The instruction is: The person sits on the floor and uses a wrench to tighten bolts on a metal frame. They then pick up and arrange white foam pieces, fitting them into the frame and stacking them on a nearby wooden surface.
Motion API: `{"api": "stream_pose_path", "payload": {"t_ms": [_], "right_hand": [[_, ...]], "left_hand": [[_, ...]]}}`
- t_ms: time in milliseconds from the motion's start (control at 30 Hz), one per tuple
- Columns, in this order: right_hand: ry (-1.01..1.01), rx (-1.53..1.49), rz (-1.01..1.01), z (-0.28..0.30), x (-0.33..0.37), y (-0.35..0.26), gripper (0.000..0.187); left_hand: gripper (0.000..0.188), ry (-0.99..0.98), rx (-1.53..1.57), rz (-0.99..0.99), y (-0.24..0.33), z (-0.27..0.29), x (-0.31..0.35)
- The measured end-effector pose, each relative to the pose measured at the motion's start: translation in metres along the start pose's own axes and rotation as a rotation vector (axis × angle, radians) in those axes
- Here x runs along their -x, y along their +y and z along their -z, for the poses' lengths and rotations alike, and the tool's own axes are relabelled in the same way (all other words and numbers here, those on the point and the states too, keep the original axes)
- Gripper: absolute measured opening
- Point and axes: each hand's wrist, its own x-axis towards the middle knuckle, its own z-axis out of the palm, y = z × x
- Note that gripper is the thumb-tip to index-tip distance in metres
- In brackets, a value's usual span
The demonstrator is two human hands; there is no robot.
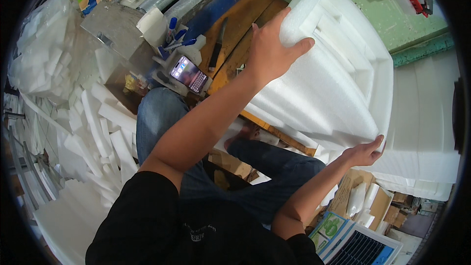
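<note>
A large white foam packing insert (314,88) is tilted up over a low wooden bench (245,17). Stepped recesses show along its upper right face. My left hand (272,44) grips its upper left end, thumb on the near side and fingers going behind the edge. At the lower right corner, my right hand (364,153) holds the insert between thumb and curled fingers. A knife with a dark handle (214,56) lies on the bench, left of the insert and beyond my left forearm.
Left of the bench are a lit phone (189,73) and blue pens (171,29). Loose foam strips (93,127) heap on the floor beside a clear bag of foam pieces (44,49). White foam blocks (422,118) stand at right, by a green wall (378,29). A printed box (353,240) sits lower right.
</note>
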Motion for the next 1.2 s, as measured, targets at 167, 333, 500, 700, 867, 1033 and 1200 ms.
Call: {"api": "stream_pose_path", "payload": {"t_ms": [167, 333, 500, 700, 867, 1033, 1200], "right_hand": [[-0.001, 0.032, -0.036, 0.001, 0.002, -0.003, 0.041], [0.001, 0.037, -0.004, 0.002, -0.002, 0.002, 0.041], [-0.007, 0.007, 0.017, 0.0, 0.002, -0.003, 0.041], [-0.011, 0.037, 0.008, 0.004, -0.004, 0.007, 0.041], [-0.023, 0.064, -0.03, 0.005, -0.005, 0.008, 0.042], [-0.045, 0.024, -0.003, 0.002, 0.0, 0.001, 0.046], [-0.021, 0.186, 0.333, 0.012, 0.024, 0.0, 0.057]], "left_hand": [[0.088, 0.009, -0.055, 0.02, 0.003, -0.001, 0.001], [0.088, 0.019, -0.051, -0.009, -0.001, -0.002, 0.001], [0.089, 0.018, -0.063, -0.01, -0.002, -0.002, 0.001], [0.09, 0.026, -0.094, -0.021, -0.005, -0.004, 0.001], [0.09, 0.013, -0.117, 0.007, -0.001, -0.002, 0.002], [0.088, 0.016, -0.05, 0.004, 0.001, 0.0, 0.002], [0.088, 0.026, -0.084, 0.02, 0.001, 0.003, 0.002]]}}
